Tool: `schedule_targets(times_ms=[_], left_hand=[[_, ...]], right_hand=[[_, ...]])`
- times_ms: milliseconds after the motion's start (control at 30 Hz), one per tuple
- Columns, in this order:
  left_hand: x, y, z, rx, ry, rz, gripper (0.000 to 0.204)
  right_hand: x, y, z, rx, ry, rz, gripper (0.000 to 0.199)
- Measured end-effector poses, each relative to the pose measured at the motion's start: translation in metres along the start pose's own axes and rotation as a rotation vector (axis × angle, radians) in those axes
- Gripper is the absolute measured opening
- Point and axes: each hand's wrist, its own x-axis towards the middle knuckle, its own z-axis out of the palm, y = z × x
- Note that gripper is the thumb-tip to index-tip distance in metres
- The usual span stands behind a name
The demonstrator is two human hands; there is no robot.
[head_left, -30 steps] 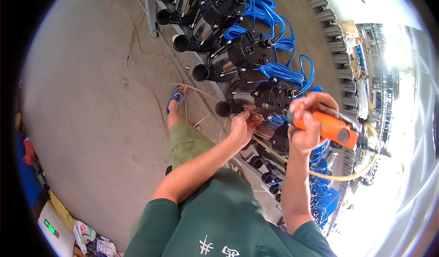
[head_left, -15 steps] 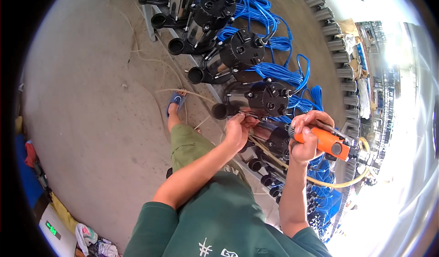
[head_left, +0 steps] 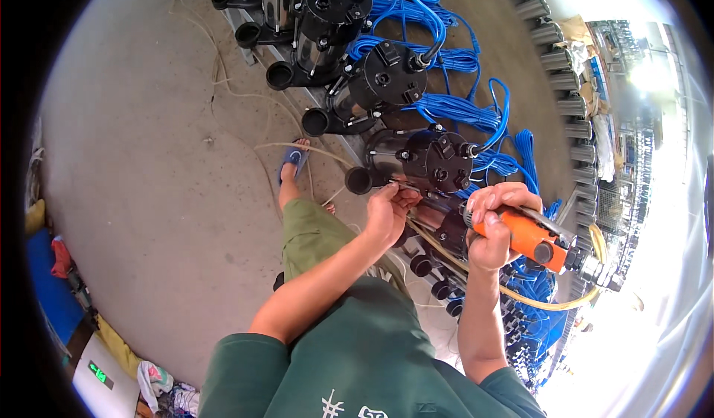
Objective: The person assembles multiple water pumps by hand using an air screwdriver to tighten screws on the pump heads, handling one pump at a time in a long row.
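My right hand [head_left: 494, 224] is wrapped round an orange air tool [head_left: 526, 233] with a metal fitting at its far end and a yellowish hose [head_left: 554, 305] running from it. The tool is beside the top of a black-and-silver submersible pump [head_left: 420, 158] that stands in a row. My left hand [head_left: 388, 213] is at the near side of this pump, fingers pinched on a thin metal rod [head_left: 405, 186] along its body. Part of the rod is hidden by my fingers. Another pump [head_left: 446, 221] stands partly behind my hands.
Several similar pumps [head_left: 387, 76] line a metal rail [head_left: 342, 139], with coiled blue cables [head_left: 465, 113] beside them. Silver cylinders [head_left: 573, 105] form a row at the right. Thin hoses [head_left: 223, 83] lie on the concrete floor [head_left: 163, 195]. A white box with a green display [head_left: 104, 377] sits lower left.
The view has shifted slightly, so the pumps and floor sit a little differently. Both hands keep their grips and stay almost in the same place by the pump.
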Motion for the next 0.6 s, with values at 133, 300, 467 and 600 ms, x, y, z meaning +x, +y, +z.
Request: schedule_targets(times_ms=[133,300,467,600], left_hand=[[-0.004,0.011,0.008,0.008,0.073,-0.071,0.022],[-0.032,0.041,0.023,0.958,0.105,0.163,0.021],[-0.027,0.053,0.035,1.781,0.006,1.234,0.088],[-0.003,0.061,0.034,1.738,-0.12,0.854,0.104]], right_hand=[[-0.001,0.008,0.0,0.03,-0.042,0.032,0.027],[0.0,0.01,-0.004,-0.051,-0.108,0.029,0.03],[0.004,-0.001,0.001,-0.048,-0.123,0.069,0.029],[0.017,-0.018,0.011,0.191,0.041,0.15,0.032]])
